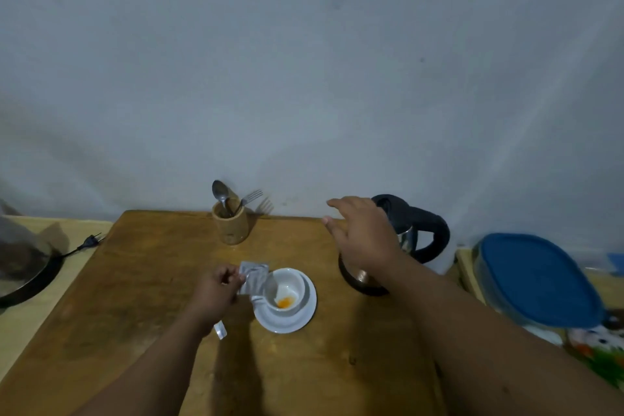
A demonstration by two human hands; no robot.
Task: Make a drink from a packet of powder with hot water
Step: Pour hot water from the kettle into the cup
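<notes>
A white cup stands on a white saucer in the middle of the wooden table. Orange powder lies in the bottom of the cup. My left hand pinches a silver packet tilted over the cup's left rim. My right hand hovers with fingers spread above a kettle with a black handle, to the right of the cup. The hand covers part of the kettle's body.
A wooden holder with a spoon and fork stands at the table's back edge. A torn silver strip lies under my left wrist. A blue-lidded container sits at right. A pan and a plug lie at left.
</notes>
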